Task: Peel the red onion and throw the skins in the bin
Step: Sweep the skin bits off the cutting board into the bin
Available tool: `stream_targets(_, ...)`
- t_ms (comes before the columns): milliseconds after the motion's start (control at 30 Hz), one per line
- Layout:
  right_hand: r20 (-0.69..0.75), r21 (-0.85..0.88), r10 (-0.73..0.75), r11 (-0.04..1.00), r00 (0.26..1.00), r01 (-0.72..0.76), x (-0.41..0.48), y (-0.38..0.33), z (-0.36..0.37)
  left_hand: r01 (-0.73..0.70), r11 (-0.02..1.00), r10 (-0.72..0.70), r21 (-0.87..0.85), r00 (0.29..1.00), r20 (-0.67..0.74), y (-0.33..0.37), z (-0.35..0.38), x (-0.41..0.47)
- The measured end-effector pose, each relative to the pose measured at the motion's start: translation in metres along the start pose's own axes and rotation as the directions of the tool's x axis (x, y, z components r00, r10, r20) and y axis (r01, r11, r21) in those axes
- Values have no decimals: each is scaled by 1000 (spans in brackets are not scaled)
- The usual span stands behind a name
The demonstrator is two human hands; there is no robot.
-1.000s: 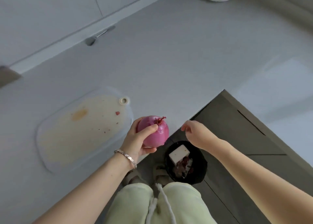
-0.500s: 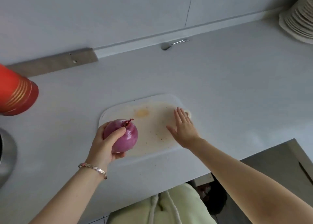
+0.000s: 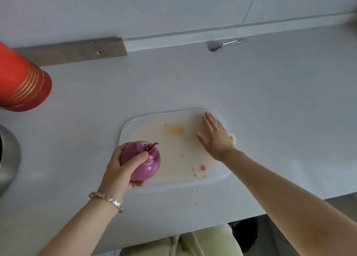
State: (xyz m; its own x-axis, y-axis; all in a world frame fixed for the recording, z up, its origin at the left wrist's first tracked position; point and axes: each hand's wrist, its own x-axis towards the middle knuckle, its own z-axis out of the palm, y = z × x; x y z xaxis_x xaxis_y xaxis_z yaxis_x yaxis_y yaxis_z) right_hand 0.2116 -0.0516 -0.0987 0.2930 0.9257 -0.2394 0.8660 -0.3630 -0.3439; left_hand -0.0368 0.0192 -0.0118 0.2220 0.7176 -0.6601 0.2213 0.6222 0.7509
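A glossy purple red onion (image 3: 147,164) with a dry tuft at its top is gripped in my left hand (image 3: 120,170), just above the front left corner of the cutting board (image 3: 173,155). My right hand (image 3: 216,136) lies flat, fingers spread, palm down on the board's right end. The translucent board is stained yellow, with a small pink onion scrap (image 3: 202,167) and dark crumbs near its front edge. Only a dark sliver of the bin (image 3: 245,234) shows under the counter edge.
A stack of red cups (image 3: 21,83) lies at the far left, with a metal pot's rim (image 3: 7,159) below it. A spoon (image 3: 222,45) rests by the back wall. The white counter's front edge (image 3: 251,213) runs across the lower right.
My view swung up from the bin to the counter. My left hand carried the onion over the board's left corner. My right hand left the bin and laid itself flat on the board.
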Motion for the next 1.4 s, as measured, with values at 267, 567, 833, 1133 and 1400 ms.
stream_targets(267,190,-32,-506,853,841,520,-85,1,33,26,999,-29,-26,995,-92,-17,-15,-7)
stream_targets(567,100,-27,-366,929,925,370,-27,-22,21,54,997,-62,-60,988,-141,-27,-29,-16)
stream_targets(833,255,45,-648,749,717,661,-102,-17,45,40,995,-51,-86,989,-136,-36,-39,-24)
stream_targets(1133,188,-102,-501,845,845,524,-46,-70,52,47,993,-64,-106,985,-159,-39,-51,-32)
stream_targets(1400,272,7,-684,705,677,709,-93,-67,52,41,993,-55,-113,991,-120,-43,-53,-38)
